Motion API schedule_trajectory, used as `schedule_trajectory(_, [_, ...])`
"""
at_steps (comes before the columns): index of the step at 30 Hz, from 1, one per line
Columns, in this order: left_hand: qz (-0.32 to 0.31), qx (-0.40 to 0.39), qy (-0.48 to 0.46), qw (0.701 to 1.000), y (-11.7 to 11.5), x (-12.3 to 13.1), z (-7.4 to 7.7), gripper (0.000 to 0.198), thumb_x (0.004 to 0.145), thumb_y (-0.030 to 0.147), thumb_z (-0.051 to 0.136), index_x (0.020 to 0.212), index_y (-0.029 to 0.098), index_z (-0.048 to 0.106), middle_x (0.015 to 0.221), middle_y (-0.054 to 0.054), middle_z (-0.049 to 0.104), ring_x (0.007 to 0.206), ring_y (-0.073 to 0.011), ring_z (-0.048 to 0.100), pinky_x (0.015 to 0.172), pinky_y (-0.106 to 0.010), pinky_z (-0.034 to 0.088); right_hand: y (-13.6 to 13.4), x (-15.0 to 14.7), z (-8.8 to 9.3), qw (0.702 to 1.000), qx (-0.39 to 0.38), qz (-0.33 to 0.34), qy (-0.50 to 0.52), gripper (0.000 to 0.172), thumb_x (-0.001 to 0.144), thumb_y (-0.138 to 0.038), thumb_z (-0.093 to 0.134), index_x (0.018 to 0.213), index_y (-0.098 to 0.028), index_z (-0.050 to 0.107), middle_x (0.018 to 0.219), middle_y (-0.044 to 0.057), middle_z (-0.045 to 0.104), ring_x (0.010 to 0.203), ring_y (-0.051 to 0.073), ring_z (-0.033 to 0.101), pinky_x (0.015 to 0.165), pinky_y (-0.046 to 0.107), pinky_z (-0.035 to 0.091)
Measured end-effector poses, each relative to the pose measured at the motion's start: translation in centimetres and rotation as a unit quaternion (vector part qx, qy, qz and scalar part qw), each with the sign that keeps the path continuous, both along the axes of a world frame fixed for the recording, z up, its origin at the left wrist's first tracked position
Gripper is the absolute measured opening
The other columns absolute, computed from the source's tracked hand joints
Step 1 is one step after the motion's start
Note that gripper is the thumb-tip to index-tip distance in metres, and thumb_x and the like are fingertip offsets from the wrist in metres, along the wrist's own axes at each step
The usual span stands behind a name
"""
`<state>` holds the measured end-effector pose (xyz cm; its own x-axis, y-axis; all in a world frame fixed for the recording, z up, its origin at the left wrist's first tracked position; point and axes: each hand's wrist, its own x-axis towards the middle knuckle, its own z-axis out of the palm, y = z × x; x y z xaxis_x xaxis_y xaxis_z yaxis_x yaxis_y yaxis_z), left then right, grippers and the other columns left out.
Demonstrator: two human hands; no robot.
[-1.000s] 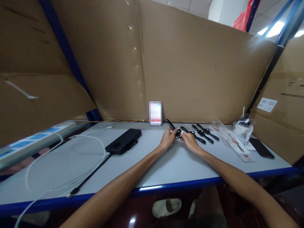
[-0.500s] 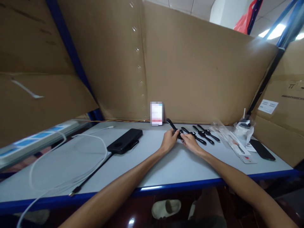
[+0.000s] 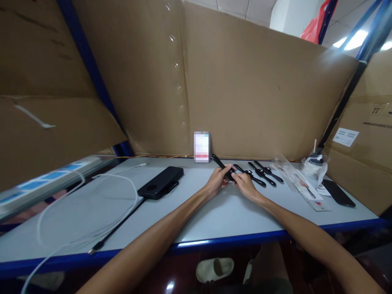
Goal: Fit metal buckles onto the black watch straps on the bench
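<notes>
Above the middle of the table [image 3: 196, 220], a black two-handled tool that looks like a spokeshave [image 3: 217, 161] is held between both hands. My left hand [image 3: 216, 180] is closed around its middle, with one curved handle sticking up and to the left. My right hand [image 3: 246, 187] pinches the same spokeshave near its centre, and its fingers cover the other end. Three similar black spokeshaves [image 3: 259, 173] lie side by side on the table, just beyond and to the right of my right hand.
A lit screen [image 3: 202, 147] leans on the cardboard wall [image 3: 245, 90]. At left are a black power bank [image 3: 161, 181], white cables [image 3: 134, 192] and a power strip [image 3: 49, 177]. Clear packets [image 3: 309, 190], a bagged item [image 3: 314, 163] and a black phone [image 3: 338, 193] lie at right.
The spokeshave has turned slightly in my hands, its free handle tipping lower and further left. My left hand has shifted its hold a little. The other spokeshaves stay put.
</notes>
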<state>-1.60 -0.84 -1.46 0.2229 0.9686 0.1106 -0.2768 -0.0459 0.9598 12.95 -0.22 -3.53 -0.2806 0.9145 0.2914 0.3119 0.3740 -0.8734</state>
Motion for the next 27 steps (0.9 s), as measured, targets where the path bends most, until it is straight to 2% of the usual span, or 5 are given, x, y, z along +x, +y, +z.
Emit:
schedule_trajectory(4, [-0.028, -0.006, -0.005, 1.0, -0.38, 0.33, 0.18, 0.049, 0.071, 0.06, 0.076, 0.088, 0.016, 0.062, 0.056, 0.001, 0.057, 0.041, -0.0074, 0.042, 0.037, -0.018, 0.018, 0.07, 0.03, 0.06, 1.0, 0.003, -0.001, 0.002, 0.051, 0.093, -0.055, 0.045, 0.057, -0.02, 0.051, 0.049, -0.001, 0.045, 0.048, 0.013, 0.041, 0.053, 0.027, 0.032])
schedule_trajectory(13, [-0.034, 0.013, -0.016, 0.999, -0.35, 0.28, 0.01, 0.048, 0.072, 0.059, 0.077, 0.085, 0.016, 0.06, 0.053, 0.004, 0.051, 0.041, -0.0069, 0.042, 0.036, -0.017, 0.021, 0.02, 0.11, -0.2, 1.0, -0.001, 0.013, 0.007, 0.053, 0.095, -0.057, 0.044, 0.058, -0.019, 0.053, 0.049, -0.001, 0.045, 0.049, 0.013, 0.041, 0.051, 0.025, 0.029])
schedule_trajectory(27, [-0.033, 0.009, -0.014, 0.999, -0.48, 0.26, 0.03, 0.047, 0.074, 0.058, 0.076, 0.084, 0.016, 0.06, 0.053, 0.004, 0.05, 0.041, -0.0056, 0.039, 0.037, -0.016, 0.023, 0.01, 0.2, -0.19, 1.0, 0.01, 0.019, 0.0, 0.056, 0.096, -0.058, 0.042, 0.059, -0.019, 0.054, 0.05, 0.0, 0.048, 0.05, 0.013, 0.043, 0.053, 0.026, 0.032])
